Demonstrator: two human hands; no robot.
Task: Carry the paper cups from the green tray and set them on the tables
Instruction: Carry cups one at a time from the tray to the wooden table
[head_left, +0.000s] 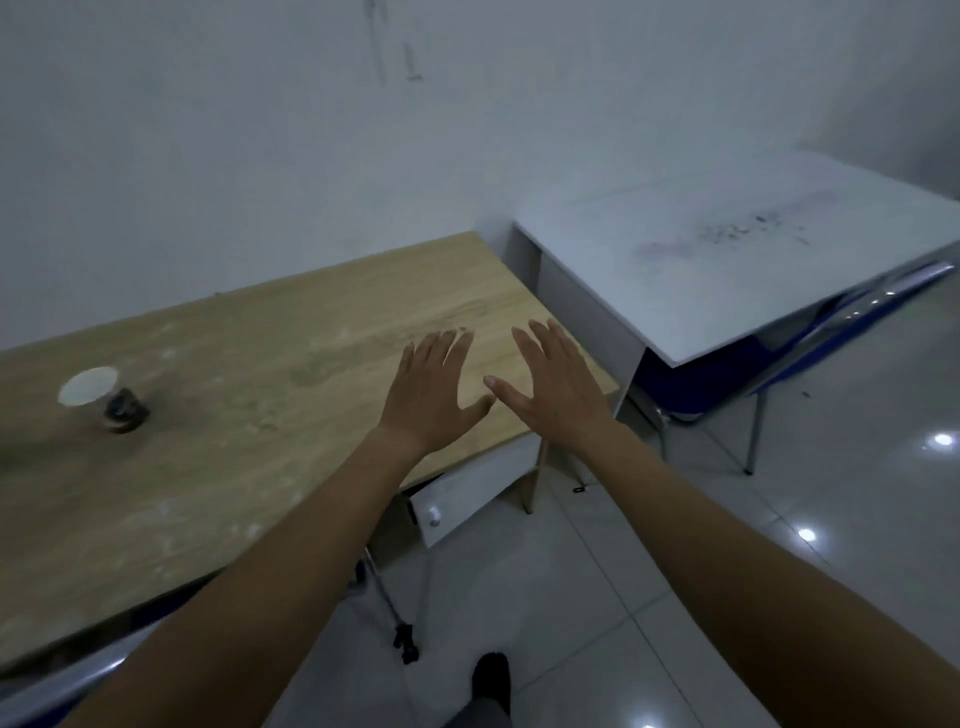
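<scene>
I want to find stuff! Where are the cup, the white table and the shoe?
White paper cup with dark band (98, 397): head view, on its side wall.
White rectangular table (727, 270): head view, bare top.
Black shoe (491, 675): head view, toe.

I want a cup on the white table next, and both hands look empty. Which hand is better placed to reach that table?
Right, probably. The right hand hovers open nearest the white table. The left hand is also open and empty, but sits toward the wooden table, where the paper cup stands.
</scene>
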